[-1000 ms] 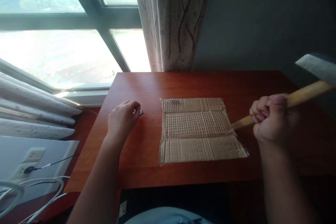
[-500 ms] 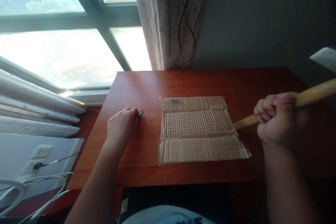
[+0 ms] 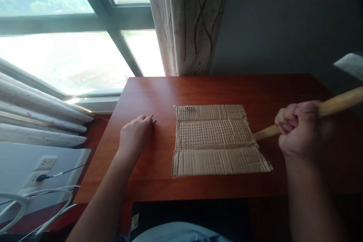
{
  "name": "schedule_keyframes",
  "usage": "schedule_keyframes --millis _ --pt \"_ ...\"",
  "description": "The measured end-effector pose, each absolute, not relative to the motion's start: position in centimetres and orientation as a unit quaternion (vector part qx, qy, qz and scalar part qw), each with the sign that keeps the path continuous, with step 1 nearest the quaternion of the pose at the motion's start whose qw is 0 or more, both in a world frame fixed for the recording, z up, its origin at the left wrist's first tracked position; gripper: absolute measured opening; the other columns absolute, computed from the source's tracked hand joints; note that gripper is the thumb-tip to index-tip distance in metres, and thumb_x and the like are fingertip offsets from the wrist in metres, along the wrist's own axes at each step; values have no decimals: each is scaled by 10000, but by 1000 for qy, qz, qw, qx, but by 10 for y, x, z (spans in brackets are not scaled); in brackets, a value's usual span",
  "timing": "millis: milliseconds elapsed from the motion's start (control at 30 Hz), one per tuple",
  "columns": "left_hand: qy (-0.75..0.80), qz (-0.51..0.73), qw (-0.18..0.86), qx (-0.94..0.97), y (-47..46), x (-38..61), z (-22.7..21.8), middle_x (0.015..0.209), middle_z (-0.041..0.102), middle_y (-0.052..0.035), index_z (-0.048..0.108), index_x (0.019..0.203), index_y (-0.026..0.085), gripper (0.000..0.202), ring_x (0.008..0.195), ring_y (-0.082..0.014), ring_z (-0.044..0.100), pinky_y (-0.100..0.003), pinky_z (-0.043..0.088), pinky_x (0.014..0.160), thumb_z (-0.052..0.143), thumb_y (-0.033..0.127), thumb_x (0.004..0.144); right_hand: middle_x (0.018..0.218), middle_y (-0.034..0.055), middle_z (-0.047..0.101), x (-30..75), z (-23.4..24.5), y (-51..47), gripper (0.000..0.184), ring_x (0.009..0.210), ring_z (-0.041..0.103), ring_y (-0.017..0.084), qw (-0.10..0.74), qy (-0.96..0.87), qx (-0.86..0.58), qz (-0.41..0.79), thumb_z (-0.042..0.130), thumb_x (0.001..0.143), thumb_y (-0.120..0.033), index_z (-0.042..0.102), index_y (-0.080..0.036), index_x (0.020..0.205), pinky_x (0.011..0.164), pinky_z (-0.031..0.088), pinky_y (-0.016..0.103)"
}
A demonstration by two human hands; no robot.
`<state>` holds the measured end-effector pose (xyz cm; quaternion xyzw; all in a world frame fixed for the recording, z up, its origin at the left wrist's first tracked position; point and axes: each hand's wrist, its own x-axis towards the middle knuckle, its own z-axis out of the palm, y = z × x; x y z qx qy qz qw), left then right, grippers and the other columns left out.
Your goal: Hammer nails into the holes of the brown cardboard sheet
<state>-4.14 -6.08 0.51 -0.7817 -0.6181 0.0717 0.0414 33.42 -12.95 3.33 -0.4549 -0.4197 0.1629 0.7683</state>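
Note:
My right hand (image 3: pixel 300 130) is wrapped round the wooden handle of a hammer (image 3: pixel 342 100). Its pale head shows in part at the right edge, and the handle's lower end reaches to the cardboard's right side. On the left, my left hand (image 3: pixel 135 133) is closed just above the table, with small shiny metal nails (image 3: pixel 154 121) poking out past the fingertips; their other ends are hidden. Between my hands lies a creased cardboard sheet (image 3: pixel 218 160), pierced with rows of small holes. A short row of nails (image 3: pixel 190 107) stands in its top left part.
The reddish-brown wooden table (image 3: pixel 153 181) carries the cardboard. A window (image 3: pixel 79 60) and a patterned curtain (image 3: pixel 195 22) stand behind it. Low on the left are a wall socket (image 3: pixel 47 162), a plugged-in cord and white cables (image 3: pixel 61 193).
My left hand has shifted slightly right. The nails in its fingers, bunched before, now point apart, one higher and one lower. The right hand and hammer have barely moved.

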Motion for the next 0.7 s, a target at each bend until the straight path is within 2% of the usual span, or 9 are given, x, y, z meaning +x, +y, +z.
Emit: schedule_keyframes --millis 167,367,567,700 --pt "-622 58 46 -780 -60 -41 4 956 700 -115 702 931 199 354 829 -274 678 -305 343 581 381 327 1010 418 -107 326 334 34 -129 372 311 248 48 771 -416 -452 167 737 777 -340 425 -224 612 309 194 216" --pt "-620 40 46 -782 -60 -41 0 989 706 -97 710 974 221 355 873 -269 677 -312 367 594 375 333 1015 422 -106 323 334 33 -129 340 312 242 55 768 -424 -452 158 703 804 -325 433 -224 624 304 185 221" --pt "-643 33 52 -763 -61 -39 0 1017 705 -97 703 991 215 355 896 -288 680 -312 322 571 374 345 1021 422 -106 325 335 32 -129 321 314 241 59 769 -428 -448 159 694 810 -306 439 -227 630 305 188 231" --pt "-660 28 57 -748 -61 -38 -1 1049 702 -110 703 1003 214 370 872 -277 676 -314 337 573 360 351 1025 417 -108 321 335 32 -129 342 313 234 53 774 -417 -449 159 714 792 -318 435 -226 618 305 185 220"
